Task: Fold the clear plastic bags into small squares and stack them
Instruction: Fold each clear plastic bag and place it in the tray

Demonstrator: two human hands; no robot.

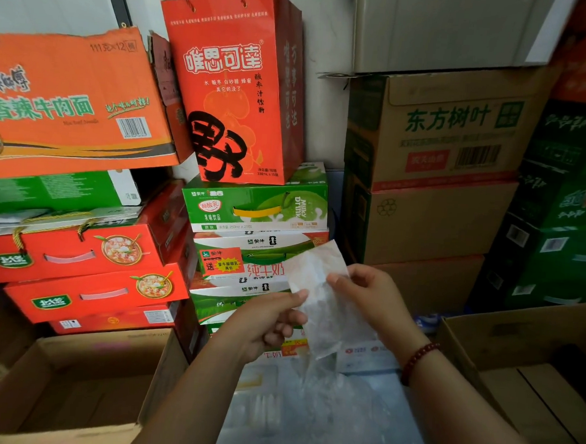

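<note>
Clear plastic bag (318, 292) upright between both hands, left hand (272, 320) and right hand (373, 295) each pinching an edge.

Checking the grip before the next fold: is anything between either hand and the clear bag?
Nothing visible. The left hand and right hand both pinch the clear plastic bag directly, held up in the air.

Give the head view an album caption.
Both hands, left hand and right hand, hold a clear plastic bag before stacked boxes.
</note>
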